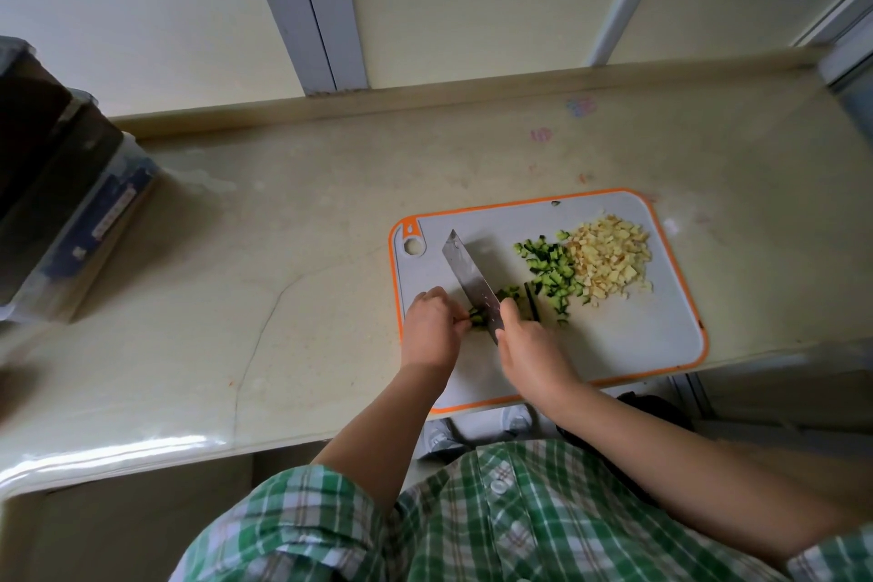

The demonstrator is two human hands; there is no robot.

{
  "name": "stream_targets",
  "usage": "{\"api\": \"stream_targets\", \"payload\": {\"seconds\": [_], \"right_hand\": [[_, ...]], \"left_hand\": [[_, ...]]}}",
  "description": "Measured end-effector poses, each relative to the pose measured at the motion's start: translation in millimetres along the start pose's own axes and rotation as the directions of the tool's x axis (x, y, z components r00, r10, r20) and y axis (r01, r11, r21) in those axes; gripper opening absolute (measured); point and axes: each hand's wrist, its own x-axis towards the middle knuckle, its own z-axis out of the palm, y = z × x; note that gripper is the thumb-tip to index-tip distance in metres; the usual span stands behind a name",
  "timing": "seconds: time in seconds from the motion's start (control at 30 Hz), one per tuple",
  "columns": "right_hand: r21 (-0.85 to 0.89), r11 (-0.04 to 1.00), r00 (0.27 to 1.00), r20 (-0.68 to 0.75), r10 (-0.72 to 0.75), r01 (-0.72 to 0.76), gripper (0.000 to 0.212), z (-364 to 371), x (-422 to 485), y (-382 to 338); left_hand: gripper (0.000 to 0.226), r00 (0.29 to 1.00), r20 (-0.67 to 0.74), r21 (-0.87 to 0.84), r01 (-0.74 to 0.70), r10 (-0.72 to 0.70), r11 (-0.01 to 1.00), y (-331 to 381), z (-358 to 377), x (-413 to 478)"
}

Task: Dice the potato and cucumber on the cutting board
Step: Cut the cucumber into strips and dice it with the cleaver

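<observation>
The person wears a short-sleeved shirt (543, 534) in green-and-white checks with thin tan lines and white buttons (497, 485) down the front; forearms, left hand (432, 326) and right hand (531, 345) are bare.

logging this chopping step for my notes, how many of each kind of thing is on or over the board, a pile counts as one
cutting board: 1
knife: 1
diced potato pile: 1
diced cucumber pile: 1
cucumber piece being cut: 1
hands: 2, left hand holding the cucumber piece, right hand gripping the knife
total: 7
</observation>
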Motion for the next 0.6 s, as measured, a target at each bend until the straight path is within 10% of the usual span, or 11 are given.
{"api": "stream_targets", "payload": {"seconds": [0.6], "right_hand": [[0.020,0.999,0.999,0.029,-0.031,0.031,0.016,-11,0,-1]], "left_hand": [[0.006,1.000,0.004,0.007,-0.005,0.004,1.000,0,-1,-1]]}}
